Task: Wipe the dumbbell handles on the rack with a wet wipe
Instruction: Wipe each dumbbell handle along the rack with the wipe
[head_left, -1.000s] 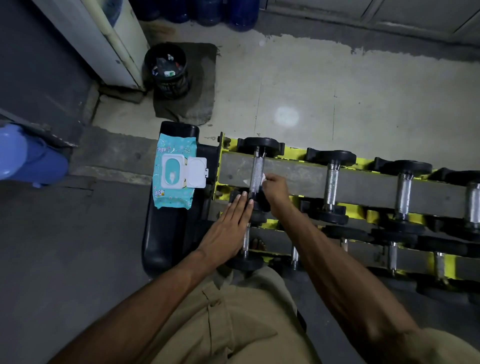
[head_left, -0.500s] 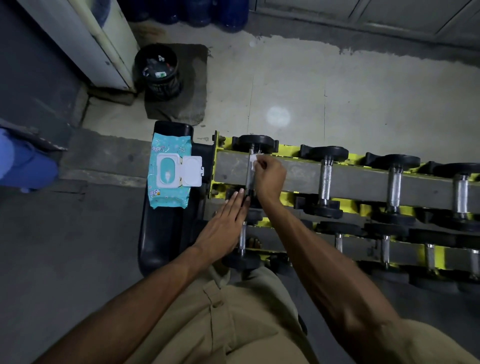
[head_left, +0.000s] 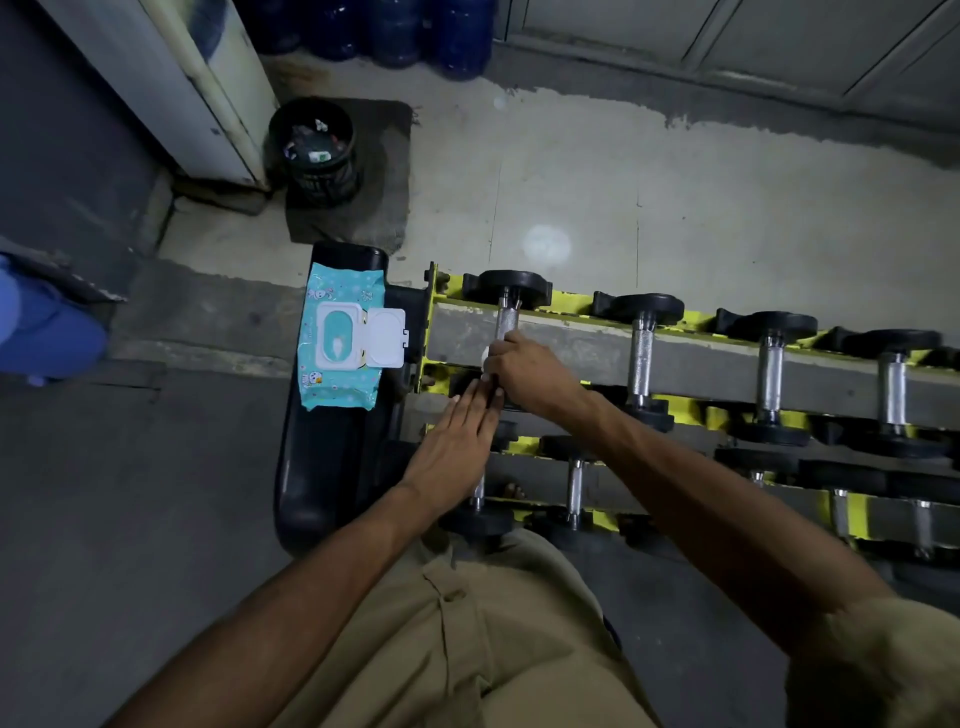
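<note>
A yellow two-tier rack (head_left: 571, 306) carries several black dumbbells with chrome handles. My right hand (head_left: 530, 376) grips a white wet wipe (head_left: 485, 358) wrapped round the near half of the leftmost top dumbbell's handle (head_left: 505, 319). My left hand (head_left: 457, 441) lies flat with straight fingers on that dumbbell's near black end, just below the right hand. A teal wet-wipe pack (head_left: 340, 345) with its white lid flipped open lies on a black padded bench (head_left: 322, 467) left of the rack.
A black trash bin (head_left: 317, 150) with litter stands on a dark mat beyond the bench. Blue water jugs (head_left: 395, 31) line the far wall. Something blue (head_left: 36, 322) sits at the left edge. More chrome handles (head_left: 641, 353) run rightward along the rack.
My right hand slid with the wipe from the far part of the handle back toward me. The left hand stayed flat on the dumbbell's near end.
</note>
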